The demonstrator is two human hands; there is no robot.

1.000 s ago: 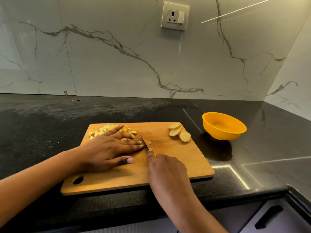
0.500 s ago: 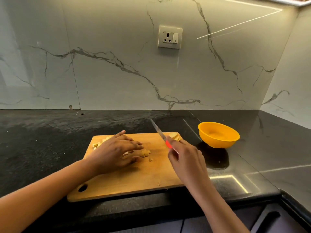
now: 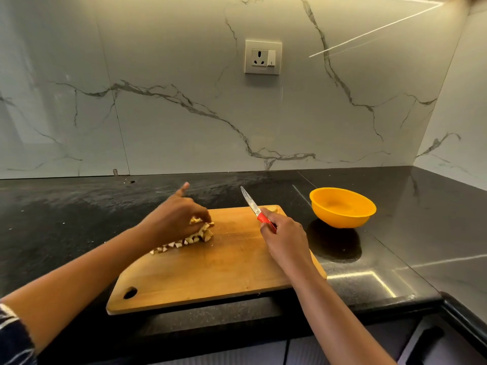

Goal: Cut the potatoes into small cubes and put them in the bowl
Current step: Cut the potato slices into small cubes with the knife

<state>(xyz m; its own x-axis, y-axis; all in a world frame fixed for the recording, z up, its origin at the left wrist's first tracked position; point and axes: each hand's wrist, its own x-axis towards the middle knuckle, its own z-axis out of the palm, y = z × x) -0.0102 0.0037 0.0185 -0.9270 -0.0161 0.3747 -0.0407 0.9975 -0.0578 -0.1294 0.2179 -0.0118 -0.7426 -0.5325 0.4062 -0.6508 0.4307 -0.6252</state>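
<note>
The left hand curls its fingers round potato cubes heaped on the wooden cutting board (index finger sticking up); the right hand grips a red-handled knife, blade raised. That hand stands between the cubes and the yellow bowl on the black countertop.

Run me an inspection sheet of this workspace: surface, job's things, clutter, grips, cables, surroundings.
Surface: black counter; wooden board lies at its front edge.
Job's things: cubes in a row on the board; orange bowl right of the board, no cubes seen inside.
Clutter: nothing seen.
Grips: left hand curls round some cubes; right hand holds the knife, blade pointing away, clear of the cubes.
Cables: nothing seen.
Surroundings: marble wall with a socket, nothing plugged in.
</note>
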